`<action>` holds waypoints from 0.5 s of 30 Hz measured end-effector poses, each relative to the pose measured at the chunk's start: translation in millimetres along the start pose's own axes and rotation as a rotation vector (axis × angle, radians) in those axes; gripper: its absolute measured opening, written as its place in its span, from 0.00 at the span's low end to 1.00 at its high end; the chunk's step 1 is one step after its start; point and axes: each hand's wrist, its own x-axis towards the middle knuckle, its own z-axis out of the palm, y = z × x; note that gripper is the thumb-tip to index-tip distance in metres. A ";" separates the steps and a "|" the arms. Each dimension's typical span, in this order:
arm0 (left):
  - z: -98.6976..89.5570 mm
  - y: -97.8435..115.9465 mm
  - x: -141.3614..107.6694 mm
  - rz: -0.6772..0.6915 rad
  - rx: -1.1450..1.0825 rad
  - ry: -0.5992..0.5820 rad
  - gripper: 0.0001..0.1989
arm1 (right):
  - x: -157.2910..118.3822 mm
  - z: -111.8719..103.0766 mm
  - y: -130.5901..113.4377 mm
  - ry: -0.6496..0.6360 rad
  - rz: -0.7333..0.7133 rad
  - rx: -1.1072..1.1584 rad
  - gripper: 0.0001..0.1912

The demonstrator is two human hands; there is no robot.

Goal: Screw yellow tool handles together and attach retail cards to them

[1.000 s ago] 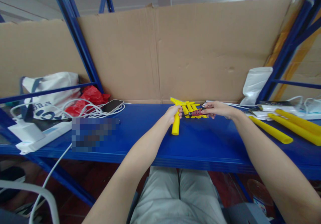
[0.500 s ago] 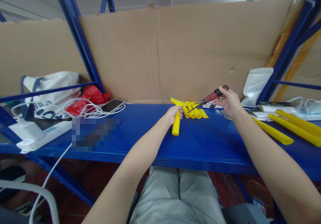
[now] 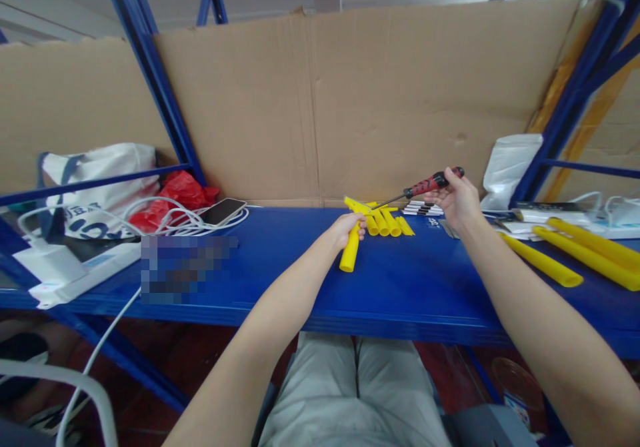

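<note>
My left hand (image 3: 351, 229) is closed around a yellow plastic tube piece (image 3: 349, 255), whose open round end points toward me and whose flatter end shows beyond the fingers. My right hand (image 3: 456, 197) grips a screwdriver (image 3: 428, 185) by the end of its red and black handle. The screwdriver's shaft slants down to the left, its tip at the yellow piece beside my left fingers; exact contact cannot be made out. Just right of my left hand lies a row of several similar yellow pieces (image 3: 389, 223).
Longer yellow tubes (image 3: 543, 260) lie on the blue table (image 3: 400, 293) at the right. Behind my right hand are white strips (image 3: 423, 209) and a white pouch (image 3: 511, 167). A phone (image 3: 223, 212), white cables, a power strip (image 3: 85, 277) and bags occupy the left. Cardboard (image 3: 400, 100) stands behind.
My right hand has shifted slightly right, and the screwdriver now lies at a flatter angle, its tip nearer my left hand. The held yellow piece has tilted a little.
</note>
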 end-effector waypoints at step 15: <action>0.7 -1.1 2.0 -0.006 -0.027 -0.039 0.11 | -1.4 1.3 -1.9 -0.002 0.059 0.111 0.31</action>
